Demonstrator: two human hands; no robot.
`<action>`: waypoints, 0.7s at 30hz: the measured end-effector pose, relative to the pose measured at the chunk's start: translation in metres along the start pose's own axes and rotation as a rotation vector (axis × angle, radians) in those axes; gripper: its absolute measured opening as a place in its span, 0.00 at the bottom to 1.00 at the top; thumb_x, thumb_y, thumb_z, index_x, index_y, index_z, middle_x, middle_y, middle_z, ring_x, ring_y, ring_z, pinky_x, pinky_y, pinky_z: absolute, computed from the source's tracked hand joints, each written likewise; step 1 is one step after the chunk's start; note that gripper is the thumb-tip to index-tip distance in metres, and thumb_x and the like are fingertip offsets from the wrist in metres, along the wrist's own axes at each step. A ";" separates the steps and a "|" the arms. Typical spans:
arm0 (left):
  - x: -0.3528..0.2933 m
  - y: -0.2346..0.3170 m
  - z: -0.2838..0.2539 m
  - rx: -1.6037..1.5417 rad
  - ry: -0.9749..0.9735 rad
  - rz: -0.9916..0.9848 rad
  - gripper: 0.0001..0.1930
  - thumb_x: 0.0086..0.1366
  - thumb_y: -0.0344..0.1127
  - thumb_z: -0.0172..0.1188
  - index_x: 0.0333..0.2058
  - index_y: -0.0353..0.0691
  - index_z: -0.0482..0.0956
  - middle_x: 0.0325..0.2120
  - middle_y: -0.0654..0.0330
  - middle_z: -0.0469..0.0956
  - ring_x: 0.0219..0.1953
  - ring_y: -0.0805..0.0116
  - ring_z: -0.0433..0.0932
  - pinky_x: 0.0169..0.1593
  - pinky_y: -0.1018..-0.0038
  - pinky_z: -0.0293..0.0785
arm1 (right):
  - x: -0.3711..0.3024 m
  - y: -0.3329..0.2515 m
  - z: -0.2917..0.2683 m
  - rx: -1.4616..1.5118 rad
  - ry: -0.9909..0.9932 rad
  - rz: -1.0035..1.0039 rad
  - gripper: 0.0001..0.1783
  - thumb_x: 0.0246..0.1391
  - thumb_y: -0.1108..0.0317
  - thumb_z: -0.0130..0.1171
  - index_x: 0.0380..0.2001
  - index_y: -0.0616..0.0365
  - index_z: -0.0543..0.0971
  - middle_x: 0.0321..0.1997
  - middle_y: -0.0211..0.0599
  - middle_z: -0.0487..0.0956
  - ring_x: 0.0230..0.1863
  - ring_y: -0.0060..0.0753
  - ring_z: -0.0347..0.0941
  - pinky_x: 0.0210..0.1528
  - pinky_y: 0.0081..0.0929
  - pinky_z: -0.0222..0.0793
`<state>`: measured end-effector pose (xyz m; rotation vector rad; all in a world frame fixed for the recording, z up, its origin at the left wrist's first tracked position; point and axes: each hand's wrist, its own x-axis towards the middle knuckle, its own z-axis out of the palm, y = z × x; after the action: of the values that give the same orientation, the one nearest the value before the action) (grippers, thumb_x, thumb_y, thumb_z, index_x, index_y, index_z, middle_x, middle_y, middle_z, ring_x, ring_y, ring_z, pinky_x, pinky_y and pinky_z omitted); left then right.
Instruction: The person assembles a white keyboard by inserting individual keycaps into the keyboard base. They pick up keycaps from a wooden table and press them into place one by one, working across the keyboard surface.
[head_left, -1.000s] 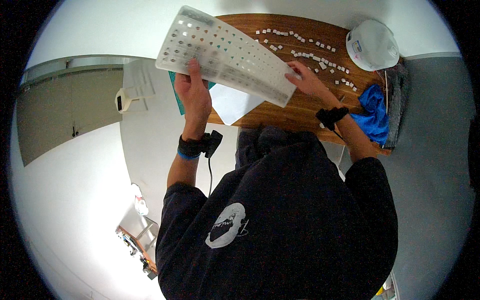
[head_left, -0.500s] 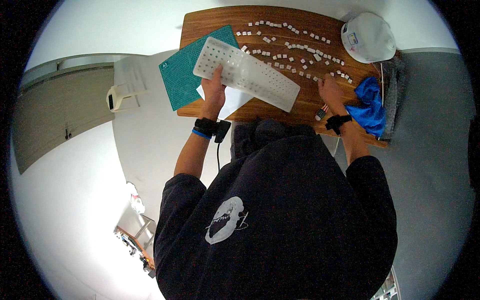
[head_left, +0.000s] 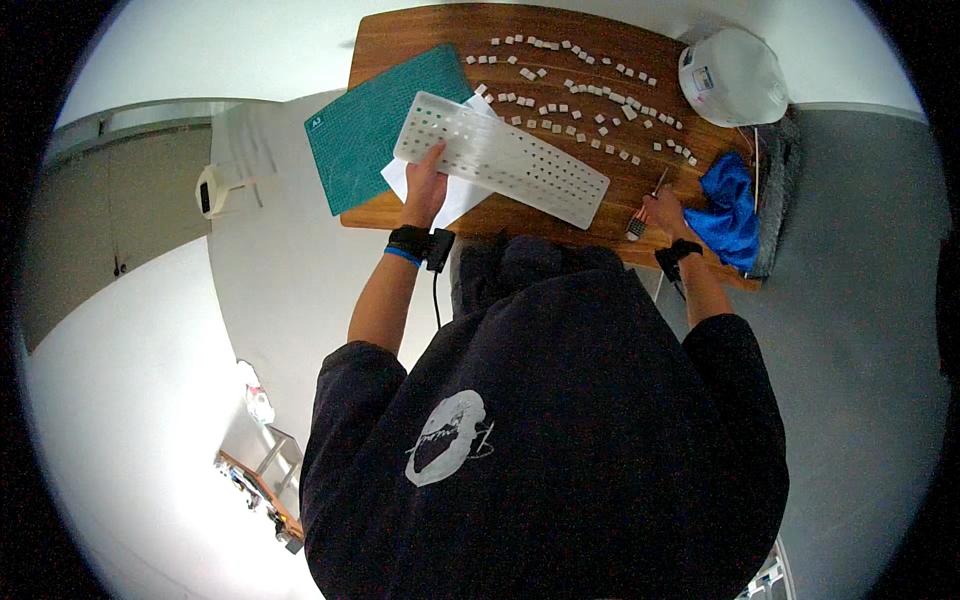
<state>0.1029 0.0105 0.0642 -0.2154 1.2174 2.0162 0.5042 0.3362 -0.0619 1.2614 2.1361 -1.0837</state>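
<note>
My left hand (head_left: pixel 426 188) grips a long white keyboard plate (head_left: pixel 505 160) full of small holes, thumb on top, and holds it tilted above the table. Toward the right side, my right hand (head_left: pixel 664 212) is closed on a thin rod-like tool (head_left: pixel 661 180) whose tip points away from me; its exact kind is too small to tell. Close by that hand lies a small striped orange and dark item (head_left: pixel 636 222), partly beside the fingers. Beyond the plate, white keycaps (head_left: pixel 577 130) are laid out in several rows.
A green cutting mat (head_left: pixel 365 130) lies at the left, with a white paper sheet (head_left: pixel 460 200) partly under the plate. At the right are a blue cloth (head_left: pixel 727 210) and a white rounded container (head_left: pixel 735 78). The wooden table (head_left: pixel 410 30) ends near my body.
My right hand has drawn back from the keycaps toward me, and a thin tool now shows in its fingers. The keyboard plate has shifted slightly nearer and to the right.
</note>
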 end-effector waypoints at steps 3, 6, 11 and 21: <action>0.005 -0.005 -0.005 -0.016 -0.008 0.027 0.20 0.66 0.23 0.58 0.56 0.34 0.68 0.54 0.54 0.73 0.56 0.58 0.74 0.60 0.62 0.73 | -0.026 -0.052 -0.004 -0.076 0.200 -0.200 0.23 0.67 0.60 0.48 0.57 0.66 0.64 0.29 0.51 0.68 0.30 0.45 0.65 0.33 0.46 0.59; 0.007 -0.009 -0.011 -0.053 -0.038 -0.012 0.20 0.67 0.22 0.57 0.56 0.34 0.68 0.54 0.53 0.73 0.56 0.58 0.74 0.61 0.62 0.73 | -0.046 -0.120 -0.014 0.014 0.211 -0.434 0.23 0.68 0.62 0.44 0.60 0.66 0.63 0.38 0.57 0.70 0.38 0.52 0.68 0.40 0.52 0.63; 0.012 -0.018 -0.024 -0.127 -0.083 -0.019 0.20 0.67 0.22 0.56 0.57 0.34 0.67 0.55 0.53 0.73 0.55 0.57 0.74 0.61 0.61 0.73 | -0.060 -0.247 -0.021 -0.045 -0.052 -0.769 0.25 0.67 0.63 0.43 0.62 0.65 0.65 0.53 0.60 0.74 0.56 0.58 0.71 0.61 0.46 0.66; 0.029 -0.033 -0.039 -0.064 -0.044 -0.028 0.21 0.68 0.26 0.57 0.58 0.36 0.66 0.54 0.55 0.74 0.56 0.59 0.74 0.59 0.62 0.73 | -0.022 -0.361 0.059 -0.213 -0.103 -0.857 0.26 0.67 0.58 0.45 0.67 0.41 0.62 0.45 0.51 0.78 0.43 0.56 0.77 0.46 0.51 0.74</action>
<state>0.0963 0.0020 0.0066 -0.2167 1.1177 2.0271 0.2000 0.1760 0.0644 0.1452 2.6732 -1.1280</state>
